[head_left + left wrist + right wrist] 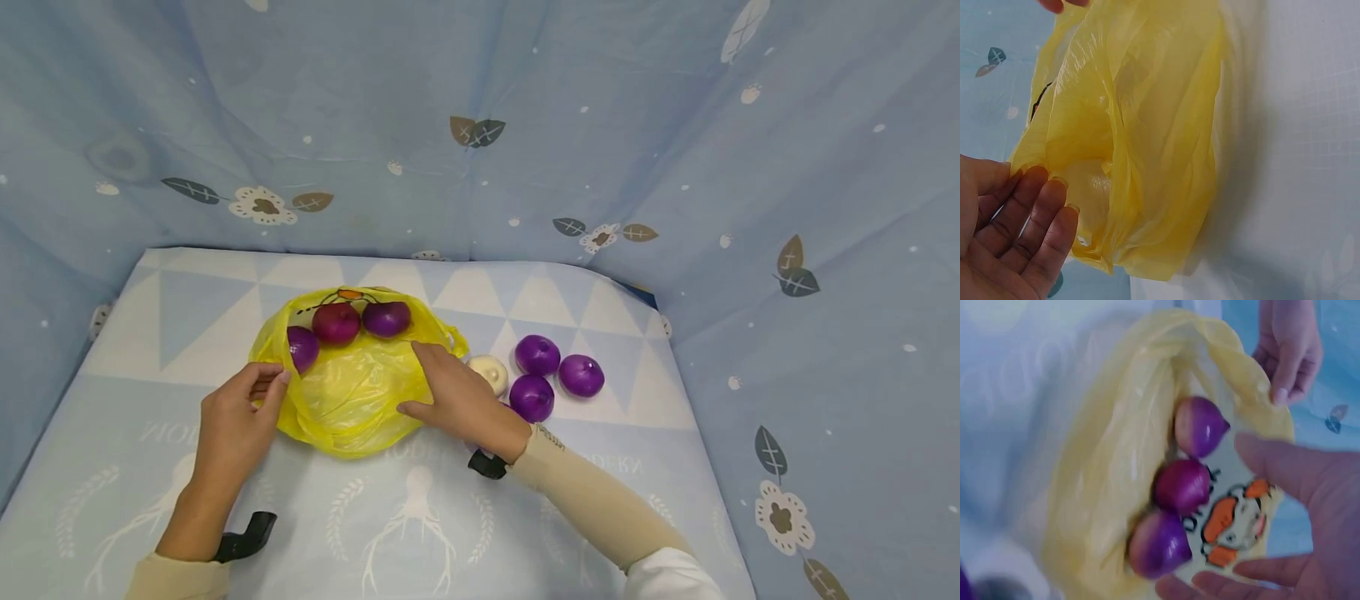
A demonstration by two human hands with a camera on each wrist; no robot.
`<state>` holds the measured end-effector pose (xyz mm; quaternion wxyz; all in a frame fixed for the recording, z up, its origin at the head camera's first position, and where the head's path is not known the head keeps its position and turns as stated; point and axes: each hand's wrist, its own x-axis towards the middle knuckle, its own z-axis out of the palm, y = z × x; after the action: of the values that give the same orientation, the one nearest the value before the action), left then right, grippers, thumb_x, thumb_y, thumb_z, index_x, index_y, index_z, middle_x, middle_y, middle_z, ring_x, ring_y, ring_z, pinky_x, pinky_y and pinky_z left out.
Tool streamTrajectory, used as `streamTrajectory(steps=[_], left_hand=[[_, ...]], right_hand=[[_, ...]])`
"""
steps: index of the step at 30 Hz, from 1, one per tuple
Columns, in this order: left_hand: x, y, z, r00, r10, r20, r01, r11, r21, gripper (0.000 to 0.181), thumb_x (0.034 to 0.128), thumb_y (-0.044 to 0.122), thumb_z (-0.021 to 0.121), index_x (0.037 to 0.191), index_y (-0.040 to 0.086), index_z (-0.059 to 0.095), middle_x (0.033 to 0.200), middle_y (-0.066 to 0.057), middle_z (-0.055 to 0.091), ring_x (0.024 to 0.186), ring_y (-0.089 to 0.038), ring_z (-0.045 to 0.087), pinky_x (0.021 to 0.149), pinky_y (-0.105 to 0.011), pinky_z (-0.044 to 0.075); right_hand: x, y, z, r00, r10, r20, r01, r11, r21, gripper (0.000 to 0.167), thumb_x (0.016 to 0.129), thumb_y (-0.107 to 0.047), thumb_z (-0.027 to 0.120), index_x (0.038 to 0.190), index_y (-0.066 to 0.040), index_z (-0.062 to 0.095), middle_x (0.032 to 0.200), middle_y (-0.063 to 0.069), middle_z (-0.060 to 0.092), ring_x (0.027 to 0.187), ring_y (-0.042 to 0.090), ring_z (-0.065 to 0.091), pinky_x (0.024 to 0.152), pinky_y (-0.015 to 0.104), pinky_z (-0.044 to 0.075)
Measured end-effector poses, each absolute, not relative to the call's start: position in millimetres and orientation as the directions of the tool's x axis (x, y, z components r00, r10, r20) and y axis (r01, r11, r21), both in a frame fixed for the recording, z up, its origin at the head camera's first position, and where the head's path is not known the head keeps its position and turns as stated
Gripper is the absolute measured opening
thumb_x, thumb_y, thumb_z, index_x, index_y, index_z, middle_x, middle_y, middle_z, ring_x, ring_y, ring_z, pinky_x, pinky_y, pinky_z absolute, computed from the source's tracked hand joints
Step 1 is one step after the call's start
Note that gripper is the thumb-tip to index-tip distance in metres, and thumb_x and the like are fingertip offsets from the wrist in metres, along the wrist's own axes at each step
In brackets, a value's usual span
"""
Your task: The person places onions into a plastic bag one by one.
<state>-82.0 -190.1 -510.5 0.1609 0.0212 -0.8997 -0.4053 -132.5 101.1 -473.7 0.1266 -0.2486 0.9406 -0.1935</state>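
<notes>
Bag [352,412], thin yellow plastic, lies on the printed cloth [525,533] between the hands. Left hand [240,417] at its eight o'clock, thumb and fingertips pinching the rim. Right hand [457,396] toward four, thumb spread wide from fingers, grasping nothing; contact with plastic uncertain. Mouth faces up at the head camera; long axis roughly nine to three. Purple onions [337,323], three, inside, ten to one o'clock. Loose onions [532,398] outside, toward three.

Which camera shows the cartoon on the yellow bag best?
The right wrist view: the cartoon on the yellow bag looks biggest there. The head view shows just some orange and black, the left wrist view only a sliver.
</notes>
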Motion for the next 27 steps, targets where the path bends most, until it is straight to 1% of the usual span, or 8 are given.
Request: streamTrajectory(steps=[5, 8, 13, 16, 20, 22, 25, 27], left_hand=[[-82.6, -191.6, -507.3, -0.947, -0.172, 0.273, 0.091, 0.669, 0.738, 0.018, 0.1017, 0.011, 0.07, 0.113, -0.003, 0.071, 0.099, -0.019, 0.074, 0.087, -0.034, 0.07, 0.072, -0.01, 0.041], [-83.0, -191.7, -507.0, -0.946, -0.174, 0.274, 0.091, 0.669, 0.738, 0.018, 0.1016, 0.01, 0.07, 0.113, -0.003, 0.071, 0.099, -0.019, 0.074, 0.088, -0.034, 0.069, 0.072, -0.01, 0.041], [-83.6, -191.8, -507.7, -0.946, -0.172, 0.276, 0.094, 0.667, 0.739, 0.018, 0.1015, 0.01, 0.07, 0.113, -0.003, 0.071, 0.1, -0.019, 0.074, 0.088, -0.033, 0.069, 0.073, -0.006, 0.04], [-84.0, -192.3, -508.8, -0.946, -0.171, 0.276, 0.094, 0.669, 0.737, 0.018, 0.1016, 0.01, 0.07, 0.113, -0.003, 0.071, 0.1, -0.019, 0.074, 0.088, -0.033, 0.069, 0.073, -0.007, 0.04], [-84.5, -192.8, -510.9, -0.947, -0.171, 0.272, 0.09, 0.671, 0.736, 0.018, 0.1019, 0.011, 0.07, 0.114, -0.003, 0.071, 0.1, -0.018, 0.074, 0.088, -0.033, 0.069, 0.073, -0.007, 0.041], [-84.9, -192.7, -511.9, -0.947, -0.17, 0.271, 0.09, 0.671, 0.736, 0.018, 0.102, 0.012, 0.07, 0.113, -0.002, 0.071, 0.099, -0.018, 0.074, 0.088, -0.032, 0.069, 0.073, -0.007, 0.041], [-85.4, -192.5, -512.4, -0.947, -0.17, 0.274, 0.094, 0.669, 0.738, 0.018, 0.1018, 0.011, 0.07, 0.113, -0.003, 0.071, 0.099, -0.018, 0.074, 0.087, -0.032, 0.069, 0.074, -0.006, 0.041], [-85.4, -192.3, -511.9, -0.946, -0.17, 0.276, 0.095, 0.668, 0.738, 0.018, 0.1017, 0.011, 0.07, 0.113, -0.003, 0.071, 0.099, -0.018, 0.074, 0.087, -0.032, 0.069, 0.074, -0.005, 0.041]], right_hand=[[-131.7, 127.1, -461.1, -0.816, -0.564, -0.125, -0.468, 0.773, -0.428, 0.096, 0.092, -0.051, 0.078, 0.164, -0.01, 0.03, 0.165, 0.011, 0.037, 0.149, 0.026, 0.041, 0.115, 0.042, 0.041], [-128.6, 141.4, -454.6, -0.813, -0.573, -0.104, -0.482, 0.763, -0.431, 0.099, 0.09, -0.05, 0.081, 0.164, -0.009, 0.03, 0.167, 0.011, 0.033, 0.151, 0.026, 0.039, 0.117, 0.042, 0.038], [-117.6, 167.0, -452.3, -0.841, -0.539, -0.044, -0.465, 0.762, -0.45, 0.106, 0.085, -0.049, 0.087, 0.165, -0.012, 0.029, 0.168, 0.005, 0.032, 0.15, 0.025, 0.039, 0.112, 0.04, 0.044], [-109.1, 181.8, -454.0, -0.862, -0.506, -0.037, -0.434, 0.773, -0.462, 0.113, 0.082, -0.051, 0.088, 0.168, -0.018, 0.022, 0.172, 0.0, 0.024, 0.154, 0.021, 0.032, 0.113, 0.04, 0.043], [-98.1, 197.1, -459.6, -0.871, -0.489, -0.05, -0.409, 0.777, -0.478, 0.124, 0.08, -0.052, 0.089, 0.169, -0.021, 0.01, 0.175, -0.006, 0.009, 0.159, 0.012, 0.013, 0.121, 0.04, 0.03], [-92.7, 202.8, -463.5, -0.873, -0.486, -0.05, -0.407, 0.78, -0.475, 0.128, 0.078, -0.054, 0.09, 0.169, -0.021, 0.005, 0.175, -0.006, 0.004, 0.159, 0.01, 0.006, 0.122, 0.04, 0.026], [-84.7, 209.1, -470.6, -0.884, -0.465, -0.05, -0.389, 0.79, -0.474, 0.134, 0.076, -0.055, 0.091, 0.169, -0.018, 0.002, 0.175, -0.005, 0.003, 0.159, 0.011, 0.005, 0.123, 0.041, 0.025], [-78.9, 212.5, -475.7, -0.9, -0.432, -0.051, -0.355, 0.797, -0.489, 0.135, 0.076, -0.054, 0.092, 0.169, -0.017, 0.001, 0.175, -0.004, 0.005, 0.159, 0.015, 0.011, 0.122, 0.043, 0.027]])
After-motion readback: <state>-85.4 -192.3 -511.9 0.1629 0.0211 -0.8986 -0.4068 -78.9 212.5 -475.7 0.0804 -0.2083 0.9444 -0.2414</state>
